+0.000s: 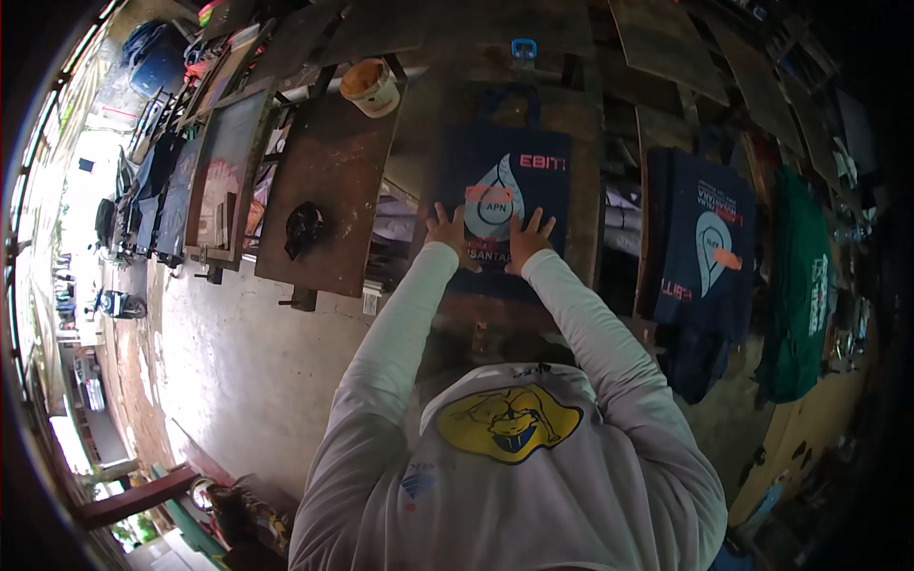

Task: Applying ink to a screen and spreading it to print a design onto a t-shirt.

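White shirt [562, 514] nearest the camera, its sleeves [405, 305] stretched forward, and out at the far end both hands press on the navy bag [466, 147], laid flat on the brown surface [586, 176], handles [532, 107] pointing away. Left hand [447, 228] and right hand [529, 240] flank the drop-shaped print [504, 179], each grip wide, fingers splayed, clasping nothing. Danger here? Uneven pressure could skew or ruck the cloth; and if that print is wet, which can't be told, a sliding finger might smear it.
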A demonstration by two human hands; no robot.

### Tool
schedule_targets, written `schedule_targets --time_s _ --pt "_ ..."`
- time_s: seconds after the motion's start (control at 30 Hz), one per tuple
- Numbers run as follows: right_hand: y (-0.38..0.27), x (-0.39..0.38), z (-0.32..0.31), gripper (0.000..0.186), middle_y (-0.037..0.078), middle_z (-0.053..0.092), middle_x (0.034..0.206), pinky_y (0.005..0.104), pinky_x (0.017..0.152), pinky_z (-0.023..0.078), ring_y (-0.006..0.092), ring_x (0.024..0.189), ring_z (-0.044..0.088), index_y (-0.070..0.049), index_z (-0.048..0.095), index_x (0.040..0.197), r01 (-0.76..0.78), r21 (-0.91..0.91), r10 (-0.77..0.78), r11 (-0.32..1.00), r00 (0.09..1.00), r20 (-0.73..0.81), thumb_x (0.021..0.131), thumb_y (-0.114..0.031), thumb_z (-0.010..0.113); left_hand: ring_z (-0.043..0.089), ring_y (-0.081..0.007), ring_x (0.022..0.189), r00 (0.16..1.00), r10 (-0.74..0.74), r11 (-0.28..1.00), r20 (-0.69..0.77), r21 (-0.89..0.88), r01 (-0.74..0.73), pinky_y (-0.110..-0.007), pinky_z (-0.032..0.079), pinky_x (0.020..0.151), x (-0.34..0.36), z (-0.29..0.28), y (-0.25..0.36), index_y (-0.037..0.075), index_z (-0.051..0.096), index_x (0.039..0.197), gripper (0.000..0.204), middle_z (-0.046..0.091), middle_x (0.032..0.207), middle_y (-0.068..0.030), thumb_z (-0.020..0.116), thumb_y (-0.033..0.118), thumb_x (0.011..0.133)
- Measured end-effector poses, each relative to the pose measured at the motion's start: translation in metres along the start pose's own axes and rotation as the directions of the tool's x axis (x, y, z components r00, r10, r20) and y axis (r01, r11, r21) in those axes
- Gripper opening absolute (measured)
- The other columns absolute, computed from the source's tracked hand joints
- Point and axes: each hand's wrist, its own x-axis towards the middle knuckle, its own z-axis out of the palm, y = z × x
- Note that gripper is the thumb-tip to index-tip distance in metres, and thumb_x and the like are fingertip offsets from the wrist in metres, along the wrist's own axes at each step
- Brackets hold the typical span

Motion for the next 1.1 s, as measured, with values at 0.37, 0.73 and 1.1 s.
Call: schedule_targets --time_s 0.37,0.73,1.1 --pt "-0.048 -0.02 0.006 0.124 0.017 -0.02 0.167 0.0762 0.104 0.035 0.0514 0.15 -0.014 -0.026 0.002 0.163 -0.208 0.181 0.183 0.961 0.972 0.148 0.075 -0.041 0.087 0.042 -0.0513 0.135 0.999 0.046 0.996 -0.017 0.077 -0.045 -0.049 0.05 0.104 0.019 0.023 -0.004 0.014 0.021 0.154 0.134 0.011 0.158 -0.0414 0.099 0.039 0.049" --pt "-0.069 -0.028 -0.009 0.129 0.018 -0.021 0.166 0.0762 0.102 0.038 0.0529 0.15 -0.012 -0.027 -0.006 0.162 -0.326 0.136 0.297 0.935 0.934 0.198 0.074 -0.048 0.086 0.052 -0.0446 0.123 0.86 0.495 0.868 -0.126 0.122 -0.482 -0.047 0.049 0.101 0.077 -0.015 -0.061 0.012 0.057 0.131 0.048 0.053 0.124 -0.0258 0.064 0.013 0.084" --pt "-0.072 -0.024 -0.016 0.132 0.016 -0.023 0.166 0.0753 0.106 0.034 0.0489 0.152 -0.011 -0.026 -0.007 0.162 -0.403 0.184 0.354 0.896 0.901 0.249 0.073 -0.036 0.09 0.054 -0.0366 0.124 0.606 0.709 0.681 -0.362 0.124 -0.722 -0.042 0.046 0.106 0.208 -0.071 -0.062 0.005 0.065 0.121 0.042 0.06 0.128 -0.0154 0.061 0.004 0.079"
